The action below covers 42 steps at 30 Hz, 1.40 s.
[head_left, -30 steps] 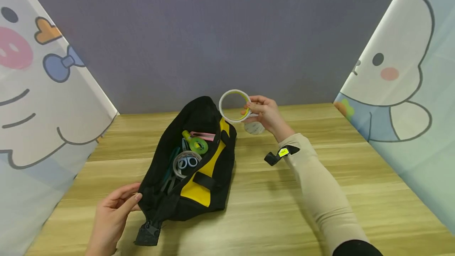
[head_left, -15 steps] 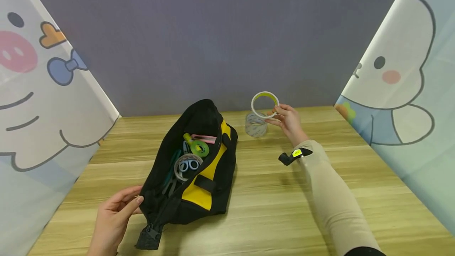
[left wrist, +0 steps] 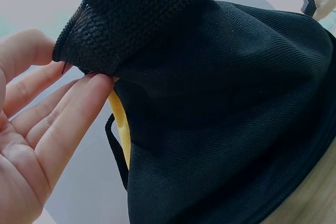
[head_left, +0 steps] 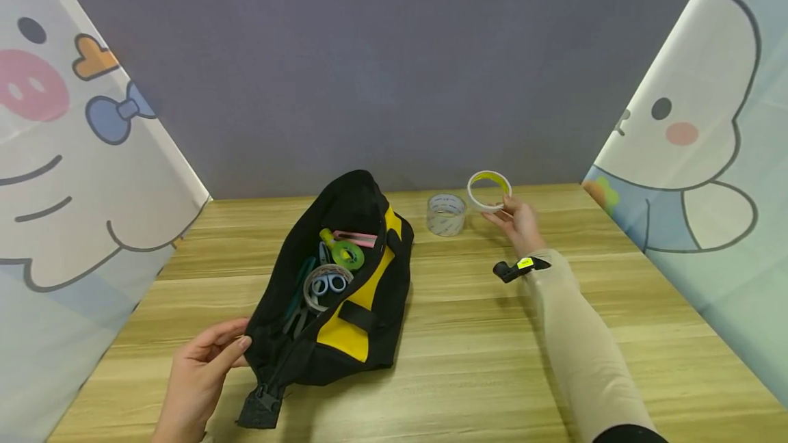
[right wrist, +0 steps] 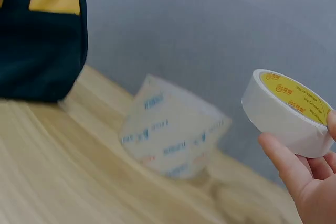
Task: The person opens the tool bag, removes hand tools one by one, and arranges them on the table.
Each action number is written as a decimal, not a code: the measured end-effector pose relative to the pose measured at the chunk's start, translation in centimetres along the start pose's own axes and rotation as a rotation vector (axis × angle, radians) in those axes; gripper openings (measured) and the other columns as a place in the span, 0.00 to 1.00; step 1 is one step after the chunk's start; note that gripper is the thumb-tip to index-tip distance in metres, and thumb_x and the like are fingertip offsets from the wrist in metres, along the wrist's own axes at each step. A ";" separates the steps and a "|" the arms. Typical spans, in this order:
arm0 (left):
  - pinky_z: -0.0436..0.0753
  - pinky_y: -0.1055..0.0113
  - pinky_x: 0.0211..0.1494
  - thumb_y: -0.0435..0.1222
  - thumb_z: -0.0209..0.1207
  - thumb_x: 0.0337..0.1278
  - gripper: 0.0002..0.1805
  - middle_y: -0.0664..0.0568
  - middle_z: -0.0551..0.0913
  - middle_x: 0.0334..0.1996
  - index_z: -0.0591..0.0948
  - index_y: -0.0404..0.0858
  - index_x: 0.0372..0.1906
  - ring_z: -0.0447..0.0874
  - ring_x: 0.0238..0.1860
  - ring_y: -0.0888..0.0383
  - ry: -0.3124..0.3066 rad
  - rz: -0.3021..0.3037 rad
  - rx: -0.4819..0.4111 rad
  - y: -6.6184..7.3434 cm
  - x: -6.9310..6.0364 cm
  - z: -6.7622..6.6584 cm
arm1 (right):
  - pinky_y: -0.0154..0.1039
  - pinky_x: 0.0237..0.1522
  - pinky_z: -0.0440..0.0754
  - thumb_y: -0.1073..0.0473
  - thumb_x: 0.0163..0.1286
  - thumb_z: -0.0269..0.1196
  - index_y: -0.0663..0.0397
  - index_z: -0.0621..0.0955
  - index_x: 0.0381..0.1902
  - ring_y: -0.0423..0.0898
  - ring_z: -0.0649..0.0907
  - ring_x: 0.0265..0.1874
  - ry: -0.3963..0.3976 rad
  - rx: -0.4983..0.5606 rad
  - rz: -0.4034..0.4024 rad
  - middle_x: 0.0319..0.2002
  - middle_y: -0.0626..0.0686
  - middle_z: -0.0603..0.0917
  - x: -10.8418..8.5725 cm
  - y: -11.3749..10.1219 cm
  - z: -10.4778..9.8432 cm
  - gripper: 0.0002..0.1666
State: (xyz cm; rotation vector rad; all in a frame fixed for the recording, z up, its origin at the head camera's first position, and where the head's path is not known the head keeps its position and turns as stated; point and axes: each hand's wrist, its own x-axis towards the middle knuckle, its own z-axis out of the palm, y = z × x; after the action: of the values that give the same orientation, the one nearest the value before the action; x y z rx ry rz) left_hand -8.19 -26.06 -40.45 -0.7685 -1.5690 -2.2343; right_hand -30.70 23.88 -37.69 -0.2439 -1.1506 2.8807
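My left hand pinches the near left edge of a black and yellow tool bag, thumb on one side and fingertips on the other. In the left wrist view the black fabric fills most of the frame. Over the table's back edge my right hand holds a white tape roll with a yellow core, the thumb at its rim and fingers under it. A wide clear packing tape roll stands on the table between the bag and that hand.
Inside the open bag lie a green tape roll, a pink-handled tool, light blue scissors, another tape roll and other tools. The wooden table meets a grey panel behind. Printed panels flank both sides.
My right hand has moved right with the white tape roll, away from the bag and past the clear tape roll, lowering slightly. My left hand keeps its pinch on the bag.
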 end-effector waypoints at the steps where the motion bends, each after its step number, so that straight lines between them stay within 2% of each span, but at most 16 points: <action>1: 0.87 0.68 0.34 0.09 0.44 0.61 0.21 0.44 0.87 0.46 0.80 0.21 0.53 0.88 0.42 0.56 0.001 0.001 -0.003 0.0 0.0 0.0 | 0.44 0.39 0.89 0.68 0.81 0.43 0.63 0.71 0.38 0.50 0.84 0.31 0.012 -0.010 0.005 0.31 0.57 0.76 0.0 0.1 -0.3 0.10; 4: 0.87 0.68 0.34 0.09 0.45 0.61 0.20 0.42 0.87 0.45 0.79 0.20 0.53 0.88 0.41 0.56 0.017 0.006 -0.017 -0.1 -0.2 0.0 | 0.43 0.45 0.87 0.67 0.81 0.43 0.62 0.70 0.44 0.49 0.83 0.33 0.063 -0.063 0.030 0.36 0.57 0.76 -0.2 0.3 -0.8 0.08; 8: 0.87 0.68 0.34 0.09 0.44 0.61 0.21 0.43 0.87 0.46 0.80 0.21 0.53 0.88 0.41 0.56 0.008 -0.001 -0.004 0.1 -0.2 0.0 | 0.45 0.56 0.81 0.67 0.81 0.45 0.61 0.70 0.52 0.49 0.84 0.33 0.124 -0.102 0.074 0.35 0.57 0.80 -0.2 0.9 -1.3 0.08; 12: 0.87 0.68 0.34 0.09 0.44 0.62 0.21 0.44 0.87 0.46 0.80 0.22 0.53 0.88 0.41 0.57 -0.007 -0.005 0.004 0.2 -0.2 -0.1 | 0.46 0.52 0.83 0.68 0.80 0.46 0.64 0.65 0.67 0.49 0.86 0.31 0.153 -0.159 0.107 0.28 0.57 0.83 0.2 1.5 -1.8 0.20; 15: 0.87 0.68 0.34 0.09 0.45 0.61 0.20 0.44 0.87 0.46 0.80 0.21 0.53 0.88 0.40 0.57 0.014 -0.015 0.012 0.1 -0.3 0.0 | 0.44 0.43 0.87 0.67 0.79 0.48 0.65 0.59 0.74 0.48 0.86 0.29 0.175 -0.239 0.111 0.26 0.55 0.83 0.5 1.9 -2.0 0.29; 20: 0.87 0.67 0.33 0.09 0.45 0.61 0.20 0.44 0.87 0.45 0.80 0.20 0.53 0.87 0.38 0.56 0.027 -0.020 0.015 0.0 -0.4 0.0 | 0.40 0.38 0.88 0.65 0.77 0.54 0.67 0.62 0.72 0.46 0.84 0.24 0.210 -0.366 0.104 0.24 0.54 0.81 1.0 1.9 -2.3 0.29; 26: 0.87 0.68 0.32 0.08 0.46 0.59 0.21 0.44 0.87 0.44 0.80 0.21 0.52 0.87 0.37 0.57 0.041 -0.028 0.037 0.1 -0.4 0.0 | 0.34 0.34 0.88 0.61 0.75 0.59 0.74 0.64 0.69 0.41 0.84 0.21 0.191 -0.627 0.094 0.23 0.52 0.82 1.4 1.3 -3.2 0.32; 29: 0.87 0.68 0.32 0.08 0.46 0.59 0.21 0.45 0.87 0.44 0.80 0.21 0.52 0.87 0.37 0.57 0.041 -0.038 0.039 0.2 -0.5 -0.1 | 0.33 0.31 0.87 0.60 0.74 0.60 0.76 0.65 0.68 0.40 0.85 0.19 0.197 -0.717 0.123 0.23 0.52 0.82 1.5 0.9 -3.4 0.33; 36: 0.87 0.68 0.32 0.08 0.46 0.60 0.22 0.46 0.88 0.44 0.82 0.23 0.52 0.87 0.37 0.58 0.055 -0.044 0.077 0.3 -0.3 0.0 | 0.33 0.32 0.87 0.58 0.75 0.59 0.77 0.63 0.69 0.40 0.85 0.20 0.129 -0.786 0.199 0.23 0.51 0.83 1.7 -0.2 -3.3 0.34; 42: 0.87 0.68 0.33 0.08 0.46 0.59 0.22 0.45 0.88 0.44 0.81 0.22 0.52 0.88 0.39 0.57 0.047 -0.023 0.059 0.3 -0.2 0.1 | 0.32 0.33 0.87 0.59 0.77 0.56 0.77 0.59 0.71 0.40 0.85 0.21 0.092 -0.776 0.227 0.23 0.51 0.82 1.4 -0.9 -3.2 0.35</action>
State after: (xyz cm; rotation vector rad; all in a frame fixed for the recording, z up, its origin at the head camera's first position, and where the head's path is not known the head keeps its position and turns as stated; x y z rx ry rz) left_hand -7.88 -26.08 -40.31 -0.6804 -1.6213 -2.1952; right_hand -31.58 26.85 -39.58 -0.5377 -2.2845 2.3835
